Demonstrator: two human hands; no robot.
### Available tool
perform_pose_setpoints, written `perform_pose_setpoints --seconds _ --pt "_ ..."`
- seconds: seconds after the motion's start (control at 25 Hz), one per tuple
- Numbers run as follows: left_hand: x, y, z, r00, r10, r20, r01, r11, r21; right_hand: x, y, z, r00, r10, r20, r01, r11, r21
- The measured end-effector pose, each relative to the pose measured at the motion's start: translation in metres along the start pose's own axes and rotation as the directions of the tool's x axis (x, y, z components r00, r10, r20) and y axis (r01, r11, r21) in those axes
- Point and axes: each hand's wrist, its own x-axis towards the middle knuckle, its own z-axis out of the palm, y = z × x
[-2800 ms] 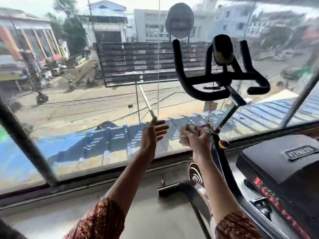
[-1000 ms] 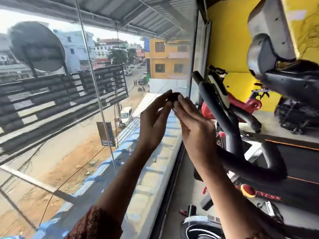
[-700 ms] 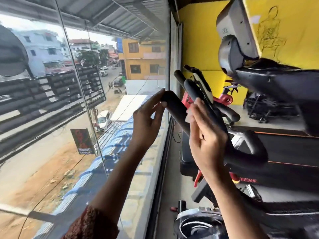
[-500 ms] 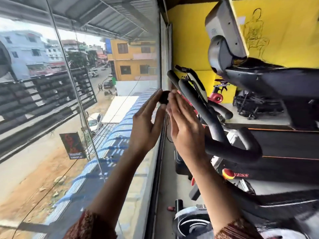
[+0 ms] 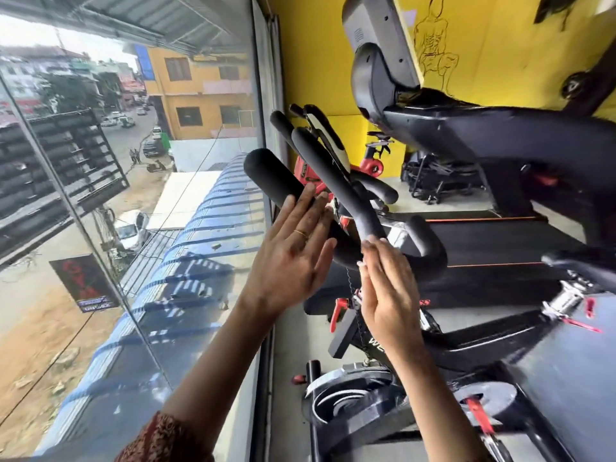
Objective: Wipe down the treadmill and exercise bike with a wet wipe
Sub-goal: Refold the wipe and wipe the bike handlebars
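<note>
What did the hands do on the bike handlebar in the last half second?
Both hands slid from the tip of the near handlebar horn down toward its bend, leaving the tip bare. The left hand lies flat against the horn; the right hand touches the bar lower down. Unchanged: both hands flat, gripping nothing.

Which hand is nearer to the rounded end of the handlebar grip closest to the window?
Left. The left hand has its fingertips against that handlebar grip, just below the rounded end. The right hand is lower and further right, by the next bar.
</note>
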Motion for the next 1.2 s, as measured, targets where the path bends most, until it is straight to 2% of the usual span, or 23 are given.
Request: perform_pose_setpoints --seconds 0.08,0.2,0.24,0.32,0.36,0.4,0.44,0.48,0.52,0.6,0.68,0.72,0.8,0.88,0.92,0.96,1.04,1.12,1.2 --pt "-0.006 0.013 0.011 1.0 -0.007 0.017 0.007 1.0 -0.005 -0.011 0.029 -0.013 0.997 0.074 -0.028 -0.073 0.997 0.038" --pt "-0.013 0.041 0.027 0.996 -0.012 0.087 0.011 1.0 0.005 -0.007 0.024 -0.007 0.94 0.333 -0.07 -0.316 0.93 0.189" --pt "-0.014 0.05 0.032 0.994 -0.03 0.101 0.029 1.0 0.012 -0.007 0.017 -0.006 0.945 0.322 -0.058 -0.305 0.931 0.202" --pt "-0.013 0.064 0.044 0.99 -0.106 0.098 0.101 0.994 0.049 -0.012 0.027 -0.012 0.994 0.105 -0.006 -0.102 0.977 0.188" --pt "-0.012 0.07 0.049 0.985 -0.148 0.087 0.142 0.987 0.069 -0.015 0.048 -0.018 0.999 0.043 0.023 -0.046 0.981 0.19" --pt "-0.01 0.076 0.054 0.981 -0.178 0.078 0.171 0.981 0.088 -0.016 0.075 -0.023 0.995 0.087 0.041 -0.094 0.969 0.228" --pt "-0.006 0.084 0.06 0.979 -0.187 0.075 0.179 0.978 0.107 -0.012 0.099 -0.027 0.976 0.21 0.055 -0.217 0.93 0.296" --pt "-0.001 0.094 0.067 0.979 -0.184 0.084 0.172 0.977 0.125 -0.009 0.118 -0.029 0.942 0.322 0.091 -0.331 0.864 0.378" --pt "0.005 0.103 0.074 0.979 -0.176 0.102 0.162 0.977 0.14 -0.007 0.127 -0.028 0.919 0.363 0.156 -0.394 0.805 0.444" --pt "0.014 0.119 0.087 0.979 -0.167 0.119 0.147 0.976 0.162 -0.006 0.122 -0.027 0.93 0.24 0.278 -0.358 0.759 0.544" --pt "0.019 0.13 0.094 0.971 -0.213 0.105 0.192 0.965 0.181 -0.012 0.12 -0.028 0.938 0.095 0.333 -0.303 0.688 0.659" --pt "0.021 0.133 0.095 0.966 -0.241 0.093 0.22 0.956 0.195 -0.008 0.131 -0.025 0.937 0.075 0.341 -0.306 0.643 0.702" --pt "0.02 0.137 0.097 0.96 -0.272 0.063 0.251 0.94 0.232 0.008 0.162 -0.01 0.891 0.084 0.446 -0.411 0.567 0.714" --pt "0.018 0.139 0.098 0.952 -0.304 0.05 0.282 0.926 0.252 0.034 0.193 0.013 0.801 0.042 0.598 -0.523 0.537 0.662" --pt "0.017 0.14 0.098 0.945 -0.325 0.047 0.304 0.92 0.249 0.042 0.201 0.022 0.779 0.012 0.626 -0.529 0.548 0.648" --pt "0.017 0.142 0.1 0.936 -0.35 0.042 0.329 0.911 0.249 0.045 0.202 0.025 0.766 -0.011 0.643 -0.529 0.558 0.64" --pt "0.018 0.146 0.103 0.918 -0.395 0.019 0.379 0.892 0.248 0.03 0.186 0.008 0.759 -0.009 0.651 -0.555 0.513 0.655" --pt "0.017 0.149 0.104 0.909 -0.417 -0.003 0.405 0.88 0.248 0.006 0.163 -0.027 0.83 -0.029 0.557 -0.47 0.501 0.727" --pt "0.016 0.15 0.105 0.904 -0.427 -0.013 0.416 0.873 0.255 -0.003 0.166 -0.032 0.869 -0.106 0.483 -0.353 0.55 0.756"
